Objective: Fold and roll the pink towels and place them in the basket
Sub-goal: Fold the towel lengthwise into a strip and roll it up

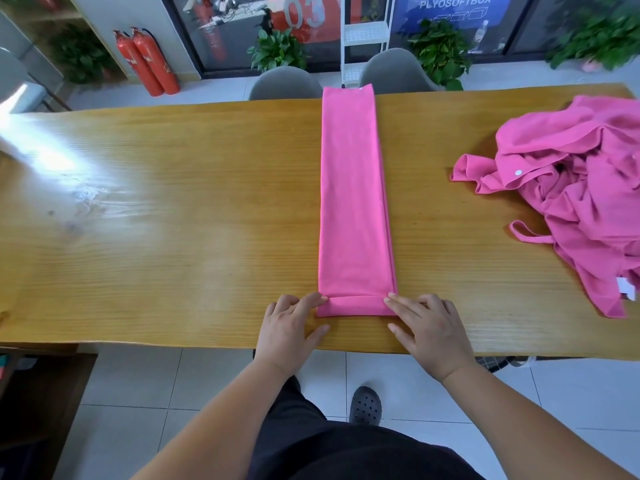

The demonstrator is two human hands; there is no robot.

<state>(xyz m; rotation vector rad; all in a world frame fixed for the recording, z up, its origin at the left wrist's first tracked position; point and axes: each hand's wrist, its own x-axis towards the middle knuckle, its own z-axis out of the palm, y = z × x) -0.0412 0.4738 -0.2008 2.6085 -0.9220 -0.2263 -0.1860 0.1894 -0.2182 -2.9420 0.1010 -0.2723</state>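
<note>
Pink towel (353, 188) folded long, fingers (313, 301) touching both near-end corners

Bright, even light fills the room. A broad white glare washes over the wooden table (173, 237) at its left, bleaching the grain. Shadows are faint and soft. The wide lens bows the table's edges. Potted plants (599, 43) at far right smear with blur, while the folded pink towel (353, 202) is sharp.

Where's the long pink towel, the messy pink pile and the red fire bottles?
Folded towel (355, 202), head view, middle of the flat strip.
Towel pile (571, 202), head view, centre of the heap.
Fire extinguishers (152, 62), head view, right cylinder's body.
</note>
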